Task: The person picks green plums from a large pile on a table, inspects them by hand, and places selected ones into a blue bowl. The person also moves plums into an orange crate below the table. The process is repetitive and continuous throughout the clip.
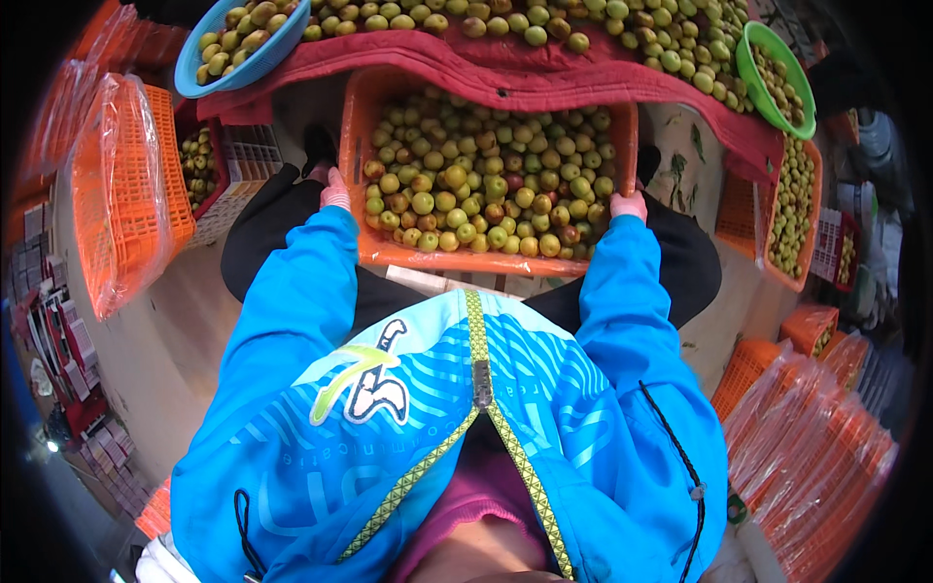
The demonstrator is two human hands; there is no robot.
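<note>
An orange plastic crate [466, 258] stands between my knees, filled with round green-and-brown jujubes [481, 182]. My left hand [335, 191] grips the crate's left side wall, in what looks like a pink glove. On the opposite side, my right hand [628, 206] holds the crate near its front right corner. Both hands' fingers are partly hidden by the crate walls. A red cloth [437, 62] hangs over the crate's far edge from a raised surface, where more jujubes [536, 22] lie loose.
At the far left sits a blue plastic basket [191, 82] of jujubes; a green basket [802, 127] stands far right. Orange crates in clear plastic wrap [131, 189] rise at left, with a wrapped stack [809, 452] at lower right. Another filled orange crate [810, 218] is at right.
</note>
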